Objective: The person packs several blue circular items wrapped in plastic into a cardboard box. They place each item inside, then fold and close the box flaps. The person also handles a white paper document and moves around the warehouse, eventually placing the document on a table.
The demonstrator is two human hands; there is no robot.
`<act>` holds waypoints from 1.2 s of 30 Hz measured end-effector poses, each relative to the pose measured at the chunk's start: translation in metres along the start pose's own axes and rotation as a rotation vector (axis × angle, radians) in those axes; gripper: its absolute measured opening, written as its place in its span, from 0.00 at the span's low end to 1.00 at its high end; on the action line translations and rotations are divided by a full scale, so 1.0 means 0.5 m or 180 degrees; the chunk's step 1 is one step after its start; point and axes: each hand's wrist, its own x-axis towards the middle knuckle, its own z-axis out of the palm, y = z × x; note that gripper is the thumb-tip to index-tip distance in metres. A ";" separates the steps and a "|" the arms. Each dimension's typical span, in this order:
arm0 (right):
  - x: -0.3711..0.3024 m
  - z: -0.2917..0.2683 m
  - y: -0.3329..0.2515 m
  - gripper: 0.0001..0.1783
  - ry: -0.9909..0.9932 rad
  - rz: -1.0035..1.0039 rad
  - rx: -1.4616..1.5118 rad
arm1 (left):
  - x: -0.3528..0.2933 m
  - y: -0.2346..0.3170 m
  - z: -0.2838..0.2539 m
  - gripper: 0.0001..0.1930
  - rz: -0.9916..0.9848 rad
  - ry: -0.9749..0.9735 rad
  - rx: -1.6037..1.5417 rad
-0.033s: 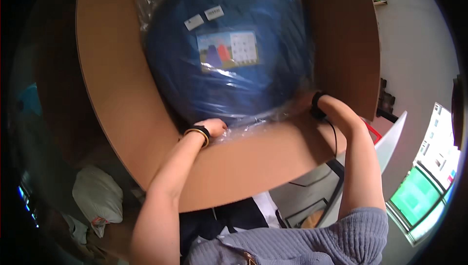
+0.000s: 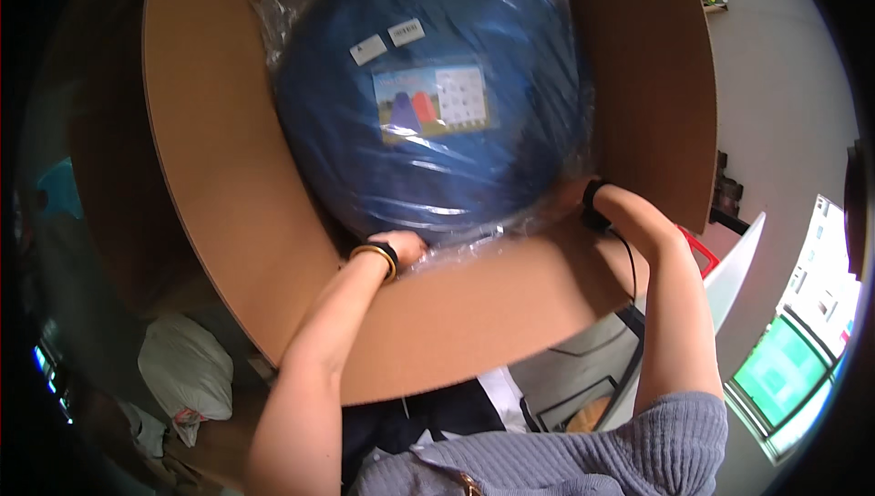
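Note:
A large round blue bag (image 2: 437, 154) lies in clear plastic wrap (image 2: 469, 245) inside a deep cardboard box (image 2: 437, 341). Under the plastic, a picture card (image 2: 431, 101) shows purple and red tent-like shapes, with two white labels (image 2: 387, 40) above it. My left hand (image 2: 404, 246), below a black band and a gold bangle, is closed on the plastic at the bag's near edge, its fingertips tucked out of sight. Reaching in from the right, my right hand (image 2: 572, 191) is at the bag's lower right edge. Shadow and plastic hide its fingers.
The box's near wall rises between my body and the bag. A stuffed pale sack (image 2: 185, 368) stands at the lower left. On the right are a white panel (image 2: 740, 268), a red edge (image 2: 700, 250) beside it and a black cable (image 2: 631, 263). A bright window (image 2: 793, 350) is farther right.
The bag and box appear slightly lower and to the right in the picture. Both hands stay at the bag's near edge, the left one shifted slightly right.

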 end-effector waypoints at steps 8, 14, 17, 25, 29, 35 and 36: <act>0.113 0.031 -0.015 0.43 0.0221 -0.0079 0.0028 | 0.043 -0.045 0.012 0.27 -0.0763 0.0349 0.0373; 0.025 -0.020 -0.038 0.40 -0.0381 0.0245 -0.0149 | 0.001 -0.035 -0.007 0.25 -0.1434 0.0288 0.1330; -0.093 -0.099 -0.091 0.39 -0.0840 0.0695 -0.0698 | -0.053 -0.014 -0.065 0.23 -0.2003 -0.0123 0.0950; -0.499 -0.136 -0.220 0.19 0.0611 -0.1367 0.1300 | -0.279 0.202 -0.117 0.24 -0.0139 0.2331 0.0902; -0.665 -0.001 -0.364 0.19 -0.0342 -0.1919 0.2414 | -0.497 0.250 -0.060 0.26 0.1647 0.3527 0.0376; -0.640 0.190 -0.643 0.21 -0.0872 -0.1761 0.2716 | -0.824 0.098 0.157 0.25 0.2099 0.3917 -0.0700; -0.653 0.213 -0.706 0.20 -0.0465 -0.1769 0.3172 | -0.872 0.062 0.202 0.25 0.2007 0.3981 -0.0674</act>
